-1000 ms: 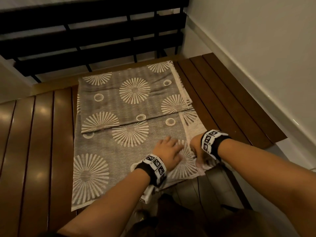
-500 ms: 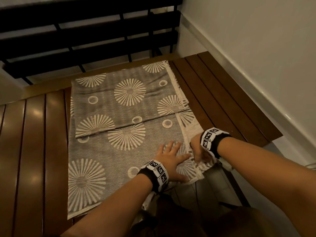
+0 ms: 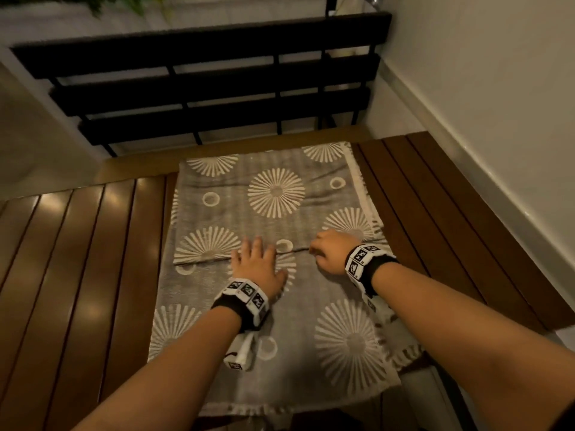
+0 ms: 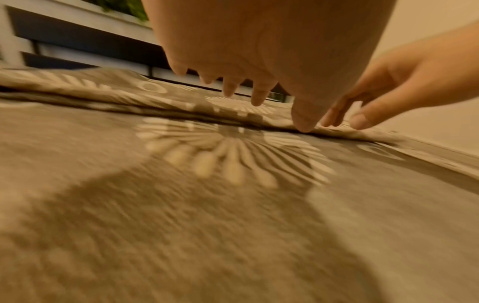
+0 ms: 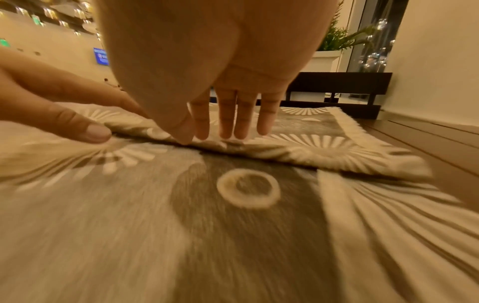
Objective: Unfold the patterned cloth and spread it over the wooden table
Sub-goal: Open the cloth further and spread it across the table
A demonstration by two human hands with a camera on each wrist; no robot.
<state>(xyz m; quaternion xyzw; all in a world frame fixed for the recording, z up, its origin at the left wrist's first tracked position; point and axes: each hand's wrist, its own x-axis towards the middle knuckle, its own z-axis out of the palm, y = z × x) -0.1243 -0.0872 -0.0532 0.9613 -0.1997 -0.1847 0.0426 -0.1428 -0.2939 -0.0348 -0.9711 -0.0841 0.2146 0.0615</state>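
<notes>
A grey patterned cloth (image 3: 295, 309) with white sunbursts lies partly folded on the slatted wooden table (image 3: 77, 259). Its upper folded layer ends in an edge (image 3: 202, 261) across the middle. My left hand (image 3: 256, 259) lies flat with spread fingers over that edge; in the left wrist view its thumb tip (image 4: 303, 128) touches the fold. My right hand (image 3: 323, 250) reaches the same edge further right. Its straight fingers (image 5: 228, 123) rest on the upper layer and the thumb sits at the fold, apart from them. Neither hand grips the cloth.
A black slatted bench (image 3: 217, 88) stands beyond the table's far edge. A white wall (image 3: 497, 119) runs close along the right side. Bare slats (image 3: 435, 228) show on both sides of the cloth. The cloth's near end hangs over the table's front edge (image 3: 280, 409).
Both hands have left the cloth's near right corner and moved forward to the fold edge in the middle. The right hand has let go of the fringed corner.
</notes>
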